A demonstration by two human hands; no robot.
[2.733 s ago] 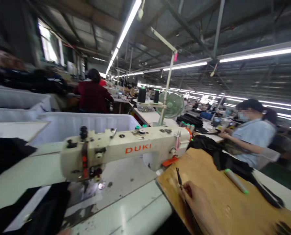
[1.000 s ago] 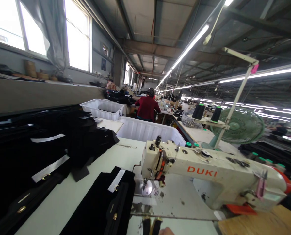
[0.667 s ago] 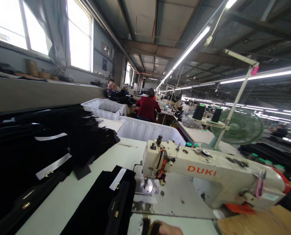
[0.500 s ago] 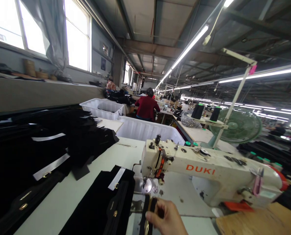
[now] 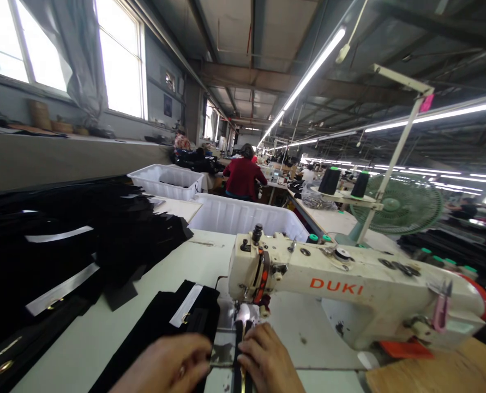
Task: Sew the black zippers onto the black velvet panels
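A black zipper point(image 5: 238, 349) with gold teeth lies lengthwise on the sewing machine point(image 5: 300, 278) bed, its far end under the lit needle area. My right hand point(image 5: 269, 357) presses curled fingers on the zipper's right edge. My left hand point(image 5: 169, 360), slightly blurred, hovers over a black fabric piece point(image 5: 153, 322) left of the machine. Its fingers are bent, with a gap between thumb and fingertips and nothing seen in them. A pale strip point(image 5: 186, 305) with a gold ring is on that fabric piece, partly above my left hand.
Stacked black fabric pieces point(image 5: 83, 218) cover the left of the table. White plastic bins point(image 5: 243, 215) stand behind the machine. Black thread cones point(image 5: 330, 181), a green fan point(image 5: 406, 204) and pink-handled snips point(image 5: 441, 311) are at right. A person in a dark red top point(image 5: 243, 177) sits ahead.
My left hand has come into view over the fabric piece. My right hand has gone from pinching the raised zipper to lying on it, and the zipper now reaches closer to the needle.
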